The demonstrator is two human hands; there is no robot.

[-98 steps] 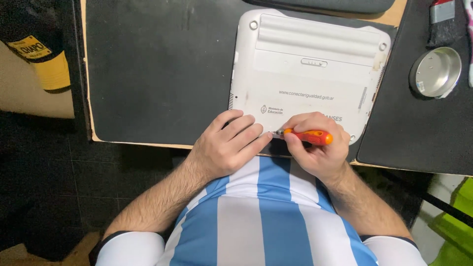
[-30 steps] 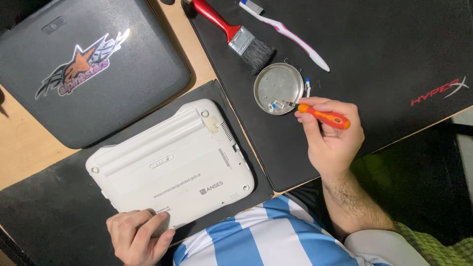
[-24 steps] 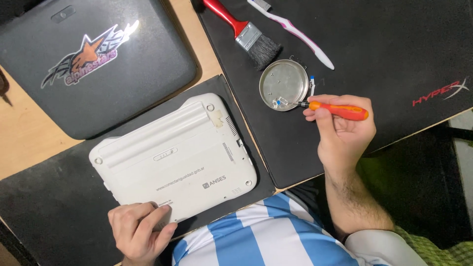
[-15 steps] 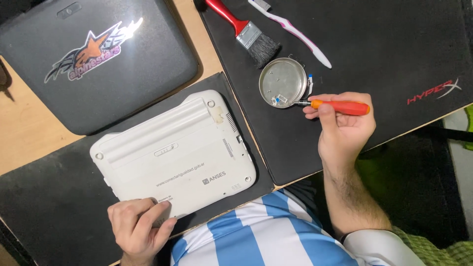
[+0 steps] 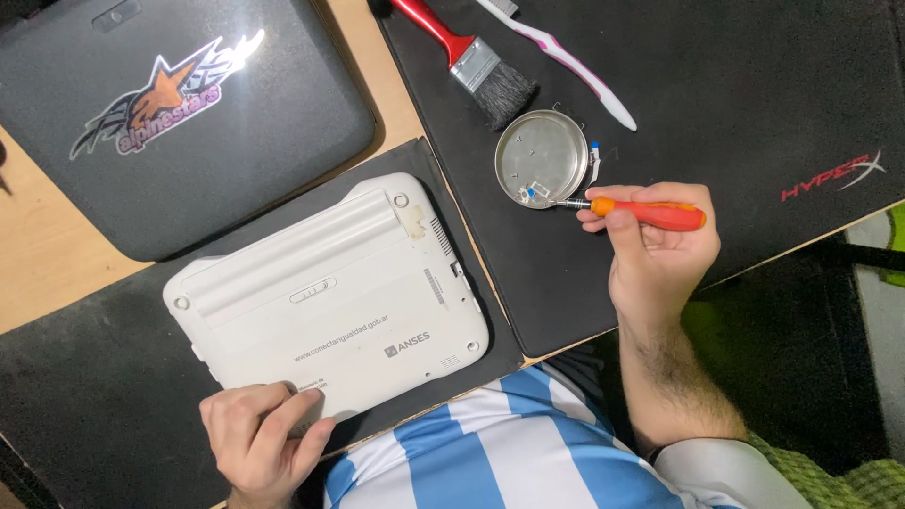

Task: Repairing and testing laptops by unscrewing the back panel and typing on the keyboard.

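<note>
A small white laptop [image 5: 330, 297] lies upside down on a black mat [image 5: 85, 386]. My left hand [image 5: 259, 438] rests on its near edge, fingers pressed to the case. My right hand [image 5: 655, 250] grips an orange-handled screwdriver [image 5: 646, 212], whose metal tip reaches over the rim of a round metal lid [image 5: 542, 155]. Inside the lid lie a few tiny parts, one of them blue.
A red-handled paintbrush [image 5: 467, 57] and a pink-and-white toothbrush [image 5: 566, 61] lie beyond the lid on a second black mat [image 5: 754, 104]. A dark laptop sleeve [image 5: 179, 113] with a star emblem covers the far left of the wooden table [image 5: 38, 245]. The table edge runs along my striped shirt.
Earlier both hands worked the screwdriver at the laptop's near edge. My right hand then carried it to the metal lid; in the last second it only shifted slightly. The left stayed on the laptop.
</note>
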